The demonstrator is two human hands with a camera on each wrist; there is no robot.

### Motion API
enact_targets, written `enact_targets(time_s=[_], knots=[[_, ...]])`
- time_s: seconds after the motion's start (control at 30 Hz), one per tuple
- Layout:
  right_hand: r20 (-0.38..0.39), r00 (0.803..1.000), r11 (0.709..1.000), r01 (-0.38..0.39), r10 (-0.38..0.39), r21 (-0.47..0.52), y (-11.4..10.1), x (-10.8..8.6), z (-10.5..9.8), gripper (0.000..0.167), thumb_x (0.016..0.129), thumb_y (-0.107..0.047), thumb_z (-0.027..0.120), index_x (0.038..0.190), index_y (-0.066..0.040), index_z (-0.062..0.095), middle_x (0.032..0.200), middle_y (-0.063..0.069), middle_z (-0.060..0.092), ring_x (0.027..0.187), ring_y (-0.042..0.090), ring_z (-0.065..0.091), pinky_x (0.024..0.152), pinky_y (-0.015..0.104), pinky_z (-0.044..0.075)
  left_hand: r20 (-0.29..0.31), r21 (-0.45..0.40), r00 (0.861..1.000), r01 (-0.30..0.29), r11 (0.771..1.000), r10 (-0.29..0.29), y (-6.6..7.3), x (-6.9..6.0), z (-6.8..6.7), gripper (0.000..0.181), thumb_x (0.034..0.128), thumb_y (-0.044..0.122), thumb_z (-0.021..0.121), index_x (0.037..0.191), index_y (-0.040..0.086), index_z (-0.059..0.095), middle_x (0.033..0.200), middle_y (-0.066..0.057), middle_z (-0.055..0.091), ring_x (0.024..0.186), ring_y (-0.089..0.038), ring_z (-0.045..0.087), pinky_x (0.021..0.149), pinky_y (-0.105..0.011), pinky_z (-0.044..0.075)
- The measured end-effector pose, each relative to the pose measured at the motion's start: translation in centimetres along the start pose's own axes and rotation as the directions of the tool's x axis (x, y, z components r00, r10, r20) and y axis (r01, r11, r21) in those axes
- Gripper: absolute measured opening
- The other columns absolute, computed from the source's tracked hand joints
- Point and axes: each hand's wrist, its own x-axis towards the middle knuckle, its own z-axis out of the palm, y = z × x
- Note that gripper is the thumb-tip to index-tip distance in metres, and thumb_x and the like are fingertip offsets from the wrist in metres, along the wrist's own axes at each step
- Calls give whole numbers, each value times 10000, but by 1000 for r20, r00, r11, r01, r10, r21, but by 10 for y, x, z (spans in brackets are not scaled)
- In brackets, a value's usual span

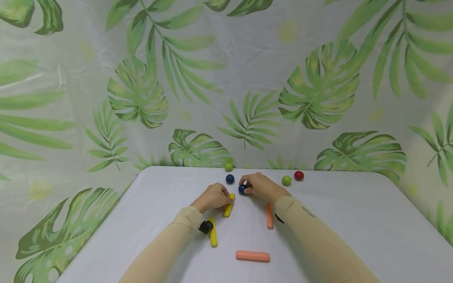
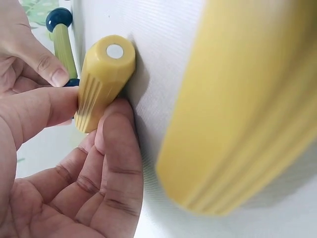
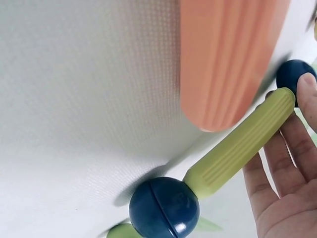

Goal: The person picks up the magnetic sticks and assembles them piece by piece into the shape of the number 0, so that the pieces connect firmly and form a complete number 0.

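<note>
My left hand point(image 1: 215, 196) pinches a yellow ridged rod point(image 2: 101, 79) between thumb and fingers. A pale round disc shows in that rod's near end. To its right, my right hand point(image 1: 260, 185) holds a dark blue ball point(image 1: 242, 189) with thumb and fingertips. In the right wrist view this ball touches one end of a green ridged rod point(image 3: 242, 141). Another blue ball point(image 3: 164, 208) sits at the rod's other end. The head view hides this green rod behind the right hand. A second yellow rod point(image 1: 213, 236) lies by the left wrist.
One orange rod point(image 1: 269, 215) lies beside the right wrist, another point(image 1: 253, 256) near the front. Towards the back are a blue ball point(image 1: 230, 179), a green ball point(image 1: 229, 167), another green ball point(image 1: 286, 180) and a red ball point(image 1: 299, 175). A leaf-patterned sheet point(image 1: 198, 110) hangs behind the white table point(image 1: 159, 188).
</note>
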Motion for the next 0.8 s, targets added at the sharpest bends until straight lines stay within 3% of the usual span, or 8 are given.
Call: enact_targets(time_s=[0.27,0.43,0.8], knots=[[3,1000,999,31,-31,-13,0,1,-2,232,994,-72,761,1224,-67,728,1071,125,793,957,198,722,922,393,599,4,-19,1000,6,1000,-6,1,-2,-2,160,963,166,788,968,36,695,757,-41,693,638,-109,656,633,-238,585],[40,999,999,-8,10,-39,-2,1,-6,247,995,-73,761,1240,-78,727,1086,130,788,959,191,711,932,383,597,24,-38,1000,-3,999,4,4,-5,-4,160,967,162,783,980,27,698,787,-48,707,660,-114,674,661,-256,610],[69,997,999,-36,39,-33,0,6,-7,257,1002,-90,759,1258,-94,734,1122,132,789,1000,199,724,960,385,598,53,-41,998,32,999,-30,6,-1,-8,157,972,165,785,966,33,701,765,-51,719,643,-113,674,661,-249,606]])
